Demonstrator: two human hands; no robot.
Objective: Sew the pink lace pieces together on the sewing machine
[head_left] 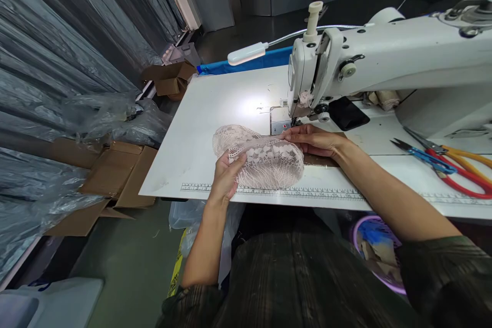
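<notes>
A piece of pale pink lace fabric lies on the white sewing table, just in front of the sewing machine. My left hand pinches its near left edge between thumb and fingers. Close to the presser foot, my right hand grips the lace at its upper right, fingers together. A band of the fabric is drawn fairly straight between both hands. Part of the lace spreads on the table beyond my left hand.
Scissors with red handles, yellow-handled scissors and blue snips lie at the right. A black flat object rests beneath the machine arm. A lamp lights the table. Cardboard boxes stand left; a purple basket sits below.
</notes>
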